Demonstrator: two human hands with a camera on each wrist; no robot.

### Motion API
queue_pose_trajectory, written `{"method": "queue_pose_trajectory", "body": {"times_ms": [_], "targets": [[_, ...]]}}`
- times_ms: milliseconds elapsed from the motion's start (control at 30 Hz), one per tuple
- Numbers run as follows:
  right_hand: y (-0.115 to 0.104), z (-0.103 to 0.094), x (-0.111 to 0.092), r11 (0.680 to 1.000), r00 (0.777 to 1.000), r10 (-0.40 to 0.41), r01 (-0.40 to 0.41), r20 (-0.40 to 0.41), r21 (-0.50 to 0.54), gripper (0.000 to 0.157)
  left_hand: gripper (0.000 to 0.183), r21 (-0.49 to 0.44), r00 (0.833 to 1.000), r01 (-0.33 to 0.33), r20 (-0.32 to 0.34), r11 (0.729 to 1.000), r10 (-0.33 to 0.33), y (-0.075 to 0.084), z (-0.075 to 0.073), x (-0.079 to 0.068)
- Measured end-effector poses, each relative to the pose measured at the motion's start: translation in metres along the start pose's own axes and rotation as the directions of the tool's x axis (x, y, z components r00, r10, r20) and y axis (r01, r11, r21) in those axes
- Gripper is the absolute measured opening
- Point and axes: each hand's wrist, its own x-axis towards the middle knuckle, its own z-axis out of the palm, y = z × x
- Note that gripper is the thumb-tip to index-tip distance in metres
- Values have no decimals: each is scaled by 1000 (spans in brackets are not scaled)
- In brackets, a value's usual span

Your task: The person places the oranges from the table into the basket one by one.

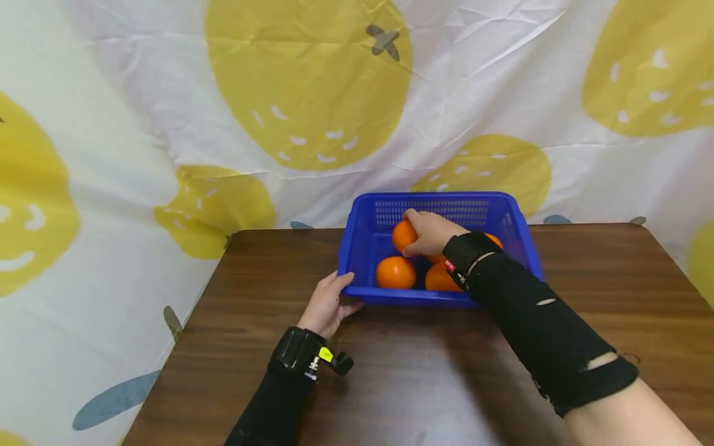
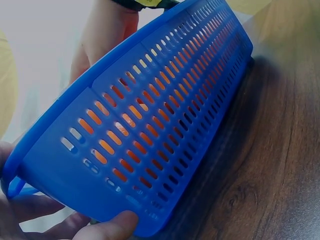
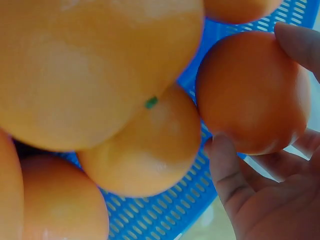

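A blue plastic basket [image 1: 435, 297] with slotted walls stands on the wooden table and contains several oranges. My left hand [image 1: 328, 303] grips its near left corner, thumb over the rim and fingers under it; the left wrist view shows those fingers [image 2: 107, 227] against the slotted wall. Inside the basket, my right hand [image 1: 432, 232] holds an orange [image 1: 404, 236] toward the left side. Up close in the right wrist view, thumb and fingers curl round that orange [image 3: 252, 92]. Another orange [image 1: 396, 273] lies by the near left corner, and one more [image 1: 440, 278] sits to its right, partly behind my wrist.
The brown wooden table [image 1: 256, 266] extends to both sides and in front of the basket. Right behind it hangs a white cloth [image 1: 334, 192] with yellow fruit prints, which also covers the left side. My right forearm crosses over the basket's near right rim.
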Motion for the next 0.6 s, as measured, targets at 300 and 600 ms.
{"method": "queue_pose_trajectory", "body": {"times_ms": [300, 600], "targets": [[3, 7, 9, 1000, 998, 25, -25, 52, -6, 77, 50, -14, 1000, -1, 18, 1000, 1, -1, 2, 0], [-3, 17, 20, 996, 987, 75, -68, 143, -51, 80, 51, -7, 1000, 3, 30, 1000, -3, 3, -3, -3]]}}
